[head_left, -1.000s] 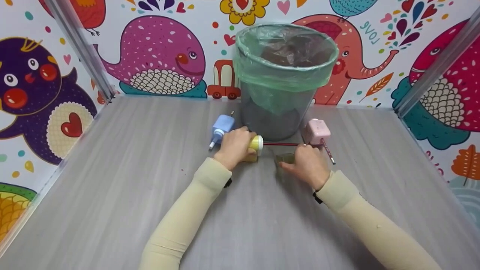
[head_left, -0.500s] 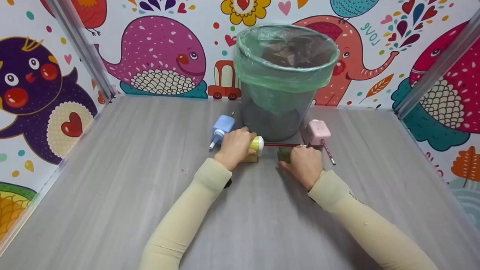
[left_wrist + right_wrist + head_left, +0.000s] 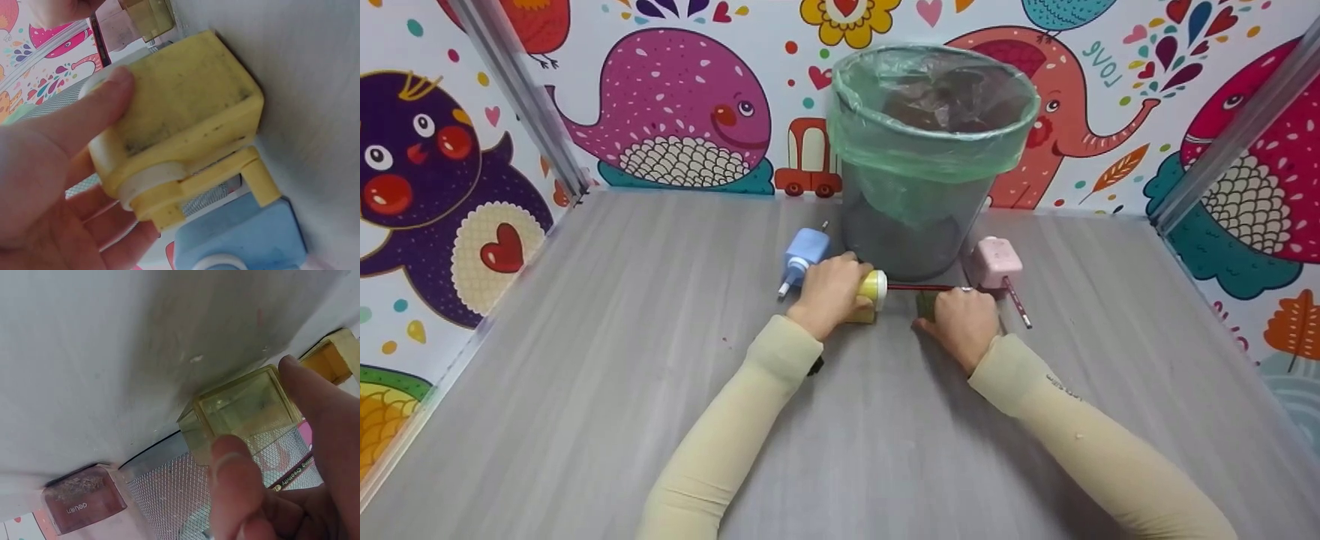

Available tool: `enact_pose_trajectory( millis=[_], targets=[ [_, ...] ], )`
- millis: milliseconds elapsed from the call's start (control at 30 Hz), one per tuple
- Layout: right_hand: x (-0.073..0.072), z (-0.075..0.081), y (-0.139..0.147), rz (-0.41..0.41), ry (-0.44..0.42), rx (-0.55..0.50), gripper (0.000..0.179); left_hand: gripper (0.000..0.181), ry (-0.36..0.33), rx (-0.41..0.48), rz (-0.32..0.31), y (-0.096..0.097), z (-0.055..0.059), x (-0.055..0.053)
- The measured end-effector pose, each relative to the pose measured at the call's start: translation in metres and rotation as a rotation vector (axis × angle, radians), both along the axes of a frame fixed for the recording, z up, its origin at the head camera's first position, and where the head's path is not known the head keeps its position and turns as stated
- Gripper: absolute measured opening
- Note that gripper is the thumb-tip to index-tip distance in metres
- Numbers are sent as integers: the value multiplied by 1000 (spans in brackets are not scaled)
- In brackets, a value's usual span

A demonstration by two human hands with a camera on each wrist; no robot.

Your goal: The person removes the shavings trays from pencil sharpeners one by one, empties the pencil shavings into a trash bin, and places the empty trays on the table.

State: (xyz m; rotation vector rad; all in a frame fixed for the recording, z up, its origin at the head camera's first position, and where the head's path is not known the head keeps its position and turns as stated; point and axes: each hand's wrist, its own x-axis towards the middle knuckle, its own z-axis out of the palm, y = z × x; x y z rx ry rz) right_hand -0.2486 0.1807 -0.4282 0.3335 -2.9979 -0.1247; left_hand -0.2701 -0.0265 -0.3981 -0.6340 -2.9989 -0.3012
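My left hand [image 3: 829,292] grips a yellow crank pencil sharpener [image 3: 185,95] low over the table, thumb on one side and fingers round the other. A dark red pencil [image 3: 919,287] runs from its white-ringed end toward my right hand [image 3: 966,319]. My right hand pinches a see-through yellowish shavings drawer [image 3: 242,405] between thumb and fingertip. Close to the table, the drawer stands apart from the sharpener, whose open drawer slot [image 3: 329,363] shows in the right wrist view. The pencil's far end is hidden by my right hand.
A mesh bin [image 3: 915,202] with a green liner stands right behind my hands. A blue sharpener [image 3: 806,247] sits left of it, and a pink sharpener [image 3: 997,259] with a pencil in it sits to the right. Printed wall panels [image 3: 675,105] border the table.
My right hand has shifted a little to the left and turned, and the drawer in it has moved slightly away from me. My left hand and the yellow sharpener stay put.
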Motion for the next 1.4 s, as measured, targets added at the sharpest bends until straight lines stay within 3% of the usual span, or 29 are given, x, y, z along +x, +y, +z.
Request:
enact_pose_trajectory(
  millis=[200,433,667,967,1200,1300,1400],
  targets=[
    [-3,-2,-3,16,50,81,52,45,27,6,-12,-1,0,1],
    [-5,-2,-3,13,25,84,52,47,-13,8,-1,-1,1,0],
    [-2,-1,-1,21,28,75,55,47,-10,-2,-6,0,0,-1],
    [4,7,2,39,62,-24,60,47,4,-1,-4,1,1,1],
    [7,20,1,23,86,-74,60,46,54,-60,-17,3,1,4],
    [7,26,1,14,78,-107,59,47,64,-69,-15,4,0,5],
    [7,35,3,-8,16,-169,54,48,57,-78,-11,4,1,7]
  ],
)
